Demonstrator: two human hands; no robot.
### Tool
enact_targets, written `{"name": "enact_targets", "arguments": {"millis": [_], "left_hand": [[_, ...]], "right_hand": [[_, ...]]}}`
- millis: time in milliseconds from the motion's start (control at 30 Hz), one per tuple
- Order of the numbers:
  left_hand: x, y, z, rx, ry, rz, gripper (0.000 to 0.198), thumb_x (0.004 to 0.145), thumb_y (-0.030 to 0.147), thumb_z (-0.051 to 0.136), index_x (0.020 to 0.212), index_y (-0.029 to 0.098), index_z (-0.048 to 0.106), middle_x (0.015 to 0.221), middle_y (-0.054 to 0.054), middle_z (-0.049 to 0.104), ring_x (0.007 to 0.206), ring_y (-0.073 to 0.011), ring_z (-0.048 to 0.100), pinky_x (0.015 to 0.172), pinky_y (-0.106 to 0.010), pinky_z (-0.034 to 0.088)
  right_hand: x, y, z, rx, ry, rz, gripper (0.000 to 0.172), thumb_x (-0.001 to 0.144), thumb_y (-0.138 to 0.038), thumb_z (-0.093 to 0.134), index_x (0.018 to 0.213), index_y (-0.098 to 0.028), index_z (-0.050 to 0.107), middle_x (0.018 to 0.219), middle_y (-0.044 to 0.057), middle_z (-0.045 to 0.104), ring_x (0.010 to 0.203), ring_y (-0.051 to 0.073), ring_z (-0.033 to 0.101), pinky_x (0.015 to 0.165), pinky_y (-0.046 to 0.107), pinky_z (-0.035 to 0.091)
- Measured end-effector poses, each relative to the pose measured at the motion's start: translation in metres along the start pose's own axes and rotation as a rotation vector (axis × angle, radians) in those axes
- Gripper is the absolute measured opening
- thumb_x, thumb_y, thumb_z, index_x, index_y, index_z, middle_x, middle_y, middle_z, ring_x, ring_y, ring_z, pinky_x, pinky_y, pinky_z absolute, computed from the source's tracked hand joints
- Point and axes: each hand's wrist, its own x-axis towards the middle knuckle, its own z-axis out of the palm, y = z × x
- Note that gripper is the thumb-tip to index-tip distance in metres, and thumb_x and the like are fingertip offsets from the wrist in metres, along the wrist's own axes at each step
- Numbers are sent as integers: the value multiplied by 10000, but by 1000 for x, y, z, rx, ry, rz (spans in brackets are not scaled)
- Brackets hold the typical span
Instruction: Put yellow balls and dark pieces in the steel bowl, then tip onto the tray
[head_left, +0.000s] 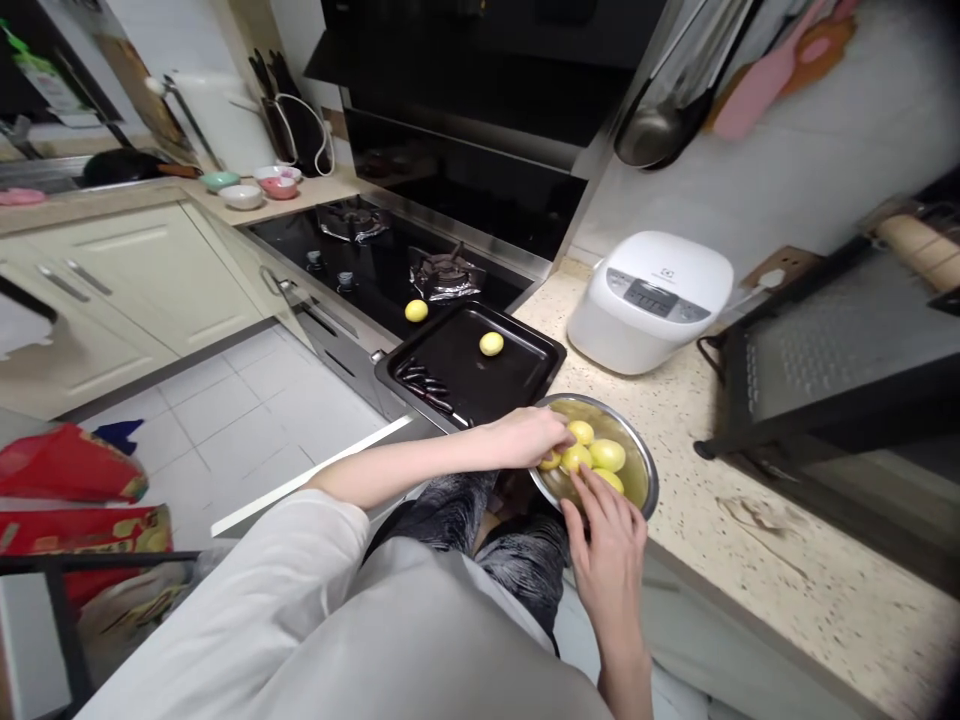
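A steel bowl (646,455) at the counter's front edge holds several yellow lemons (607,456). My left hand (529,438) reaches over its left rim, fingers curled round a lemon (550,461) at that side; the fingertips are partly hidden. From the front rim my right hand (611,535) extends its fingers onto the lemons, thumb apart, without gripping one. Left of the bowl is a black baking tray (487,385), with one lemon (491,344) and several slim dark pieces (427,385) on it. Another lemon (416,311) sits on the hob beside the tray.
A white rice cooker (651,300) stands behind the bowl, with a dark oven-like appliance (847,400) to its right. The gas hob (375,250) lies beyond the tray. Small bowls (241,197) stand at the far left. A drawer (315,475) juts out under my left arm.
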Motion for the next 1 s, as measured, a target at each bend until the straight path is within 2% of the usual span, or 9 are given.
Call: {"name": "enact_targets", "arguments": {"millis": [100,200,300,367,500,633,800,900,1000], "left_hand": [[-4,1,2,-15,27,-1,120,878,74,652,911,177,705,1036,-80,712,921,-209,700,690,-261,513],[-10,-11,0,-109,128,29,184,870,114,693,1035,193,711,1127,-78,702,1002,-220,700,796,-282,560],[-15,-45,-6,-157,304,-25,234,920,170,669,1150,205,693,1197,-85,677,1098,-237,680,943,-348,578],[-14,-76,-11,-101,404,-157,304,913,137,653,1205,220,678,1276,-98,643,1174,-259,650,1018,-404,570],[-2,-130,-17,65,348,-400,455,801,34,703,1233,176,677,1433,-152,547,1281,-337,588,1092,-489,533],[11,-150,-20,86,313,-446,395,757,-16,670,1104,166,713,1322,-147,579,1254,-357,579,1033,-497,556],[9,-130,-33,120,330,-388,342,794,24,608,1097,147,709,1174,-141,599,1103,-309,633,971,-491,575],[-8,-91,-39,-114,370,-170,343,851,174,641,1190,203,687,1181,-92,621,1064,-245,658,902,-381,610],[-28,-35,-33,-315,324,49,368,901,272,649,1266,227,662,1253,-94,641,1137,-252,656,828,-322,618]], "right_hand": [[-2,0,0,11,10,-6,404,1103,-390,421,1430,-234,599,1428,122,672,1328,300,590,1104,508,386],[-5,-2,-2,33,25,4,405,1095,-371,442,1447,-239,592,1429,122,667,1335,296,586,1109,506,409],[-7,-8,-5,53,39,17,397,1088,-359,461,1436,-236,607,1431,124,662,1343,292,584,1125,512,426],[-8,-13,-8,65,39,32,391,1086,-362,466,1422,-235,623,1430,127,662,1349,292,583,1145,523,431],[-7,-19,-12,97,10,48,385,1092,-372,456,1392,-227,648,1414,126,675,1346,285,592,1168,533,443],[-9,-18,-12,96,11,42,379,1092,-369,462,1359,-194,668,1382,126,698,1340,275,598,1179,521,456],[-12,-13,-13,37,46,65,395,1082,-377,474,1382,-213,674,1344,128,717,1303,284,627,1153,536,491],[-13,-7,-21,21,83,77,429,1080,-388,469,1441,-229,636,1361,131,706,1313,289,621,1142,540,500],[-13,0,-34,16,147,133,452,1078,-400,472,1477,-233,604,1411,131,676,1356,301,585,1161,548,471]]}}
